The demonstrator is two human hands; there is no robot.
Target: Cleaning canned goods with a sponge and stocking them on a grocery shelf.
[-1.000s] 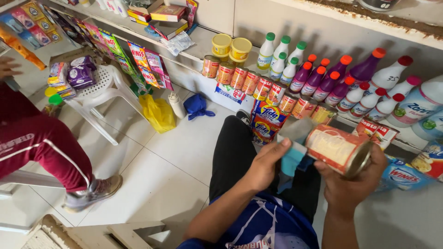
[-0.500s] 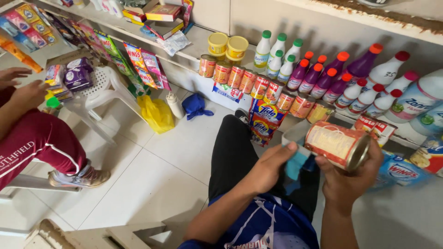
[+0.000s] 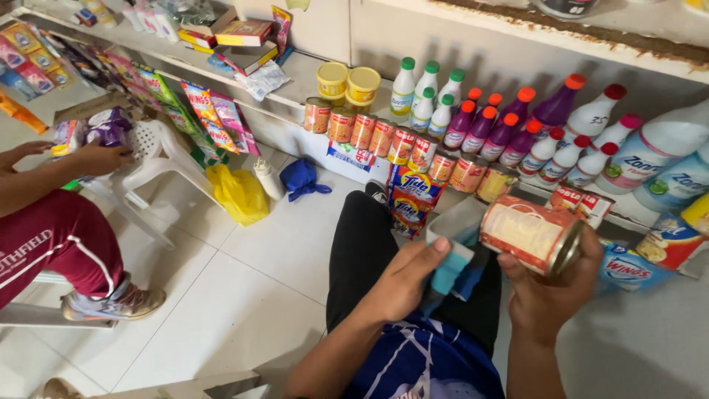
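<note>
Head view: right hand [image 3: 550, 295] fingers grasp tin can [image 3: 530, 233], red-cream label, lying sideways; left hand [image 3: 402, 277] fingers clench blue cloth [image 3: 452, 267].

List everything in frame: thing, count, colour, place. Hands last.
can: 1, red and cream label, in right hand
cloth: 1, blue, in left hand against the can
shelf cans: a row, orange-red, low shelf
purple bottles: about five, orange-red caps, behind the cans
green-capped bottles: about five, white, shelf
yellow tubs: 2, shelf
yellow bag: 1, floor
white chair: 1, left
other person: maroon trousers, far left
left hand: holds cloth
right hand: grips can
</note>
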